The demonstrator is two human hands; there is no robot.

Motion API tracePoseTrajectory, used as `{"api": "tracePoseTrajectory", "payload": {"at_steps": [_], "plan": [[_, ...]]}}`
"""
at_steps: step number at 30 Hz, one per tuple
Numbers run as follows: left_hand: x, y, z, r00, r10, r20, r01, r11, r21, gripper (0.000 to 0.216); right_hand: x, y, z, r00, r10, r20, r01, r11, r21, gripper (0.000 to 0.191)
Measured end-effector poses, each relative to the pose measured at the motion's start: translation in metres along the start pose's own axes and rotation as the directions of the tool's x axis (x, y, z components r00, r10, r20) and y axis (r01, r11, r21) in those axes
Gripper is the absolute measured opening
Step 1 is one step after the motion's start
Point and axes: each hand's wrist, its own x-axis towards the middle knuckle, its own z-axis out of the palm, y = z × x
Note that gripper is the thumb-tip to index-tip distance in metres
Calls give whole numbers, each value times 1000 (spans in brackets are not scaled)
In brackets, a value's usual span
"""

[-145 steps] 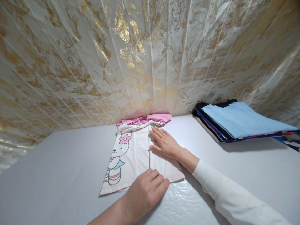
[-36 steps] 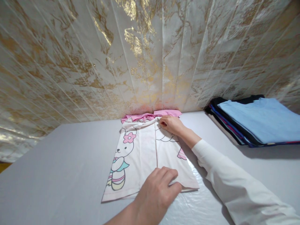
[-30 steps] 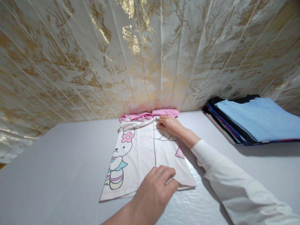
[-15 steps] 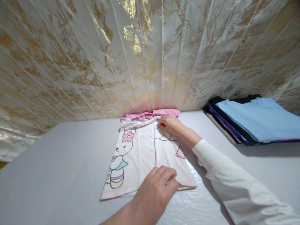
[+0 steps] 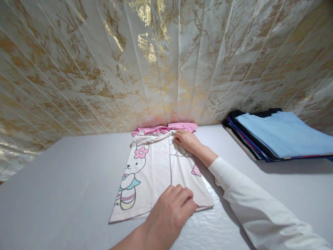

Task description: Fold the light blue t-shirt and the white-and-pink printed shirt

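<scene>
A cream T-shirt (image 5: 156,166) with a cartoon rabbit print lies on the table, its sides folded in so that the edges meet along a line down the middle. Pink fabric (image 5: 182,127) bunches at its far end. Reaching to that far end, my right hand (image 5: 186,140) is closed with fingertips pinching the shirt just right of the middle line. My left hand (image 5: 173,211) rests at the near hem, fingers curled over and gripping the cloth there; its fingertips are partly hidden.
A stack of folded clothes (image 5: 281,133), light blue on top with black and dark blue layers beneath, sits at the right back of the white table (image 5: 65,184). Directly behind the table rises a wall covering (image 5: 166,69) patterned in gold and white.
The view has shifted slightly, moving the shirt and the clothes stack a little left in the picture. Both hands keep the same hold on the shirt.
</scene>
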Motion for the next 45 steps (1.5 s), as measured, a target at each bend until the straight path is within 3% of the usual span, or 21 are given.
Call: {"api": "tracePoseTrajectory", "payload": {"at_steps": [4, 7, 9, 12, 18, 24, 31, 37, 41, 45], "plan": [[-3, 1, 0, 999, -47, 25, 47, 999, -3, 10, -31, -34, -9, 998, -16, -61, 18, 999, 41, 24], [-9, -1, -6, 994, -94, 60, 94, 996, -2, 12, -72, -68, -12, 994, -16, -110, 41, 973, 229, 38], [-13, -3, -11, 992, -106, 72, 106, 994, 6, 10, -97, -83, -11, 996, -23, -85, 46, 957, 286, 41], [-19, -5, -18, 989, -127, 74, 125, 992, 26, 11, -118, -89, -9, 1000, 8, 30, -13, 985, 172, 44], [-30, 1, -21, 989, -129, 68, 124, 989, 79, 15, -116, -84, -8, 983, 110, 146, -112, 994, 6, 58], [-33, -1, -18, 983, -167, 77, 157, 979, 128, 14, -116, -84, -8, 978, 102, 182, -101, 995, -15, 64], [-25, -2, -21, 975, -168, 147, 116, 944, 308, 16, -116, -83, -7, 980, 98, 172, -97, 995, -15, 63], [-25, 3, -23, 984, -154, 92, 124, 956, 266, 19, -116, -83, -7, 981, 88, 171, -85, 996, -23, 65], [-24, 10, -22, 977, -174, 126, 130, 945, 301, 11, -117, -84, -8, 977, 98, 189, -92, 995, -37, 69], [-28, 11, -32, 979, -182, 93, 164, 970, 179, 9, -123, -84, -10, 973, 91, 211, -83, 995, -48, 69]]}}
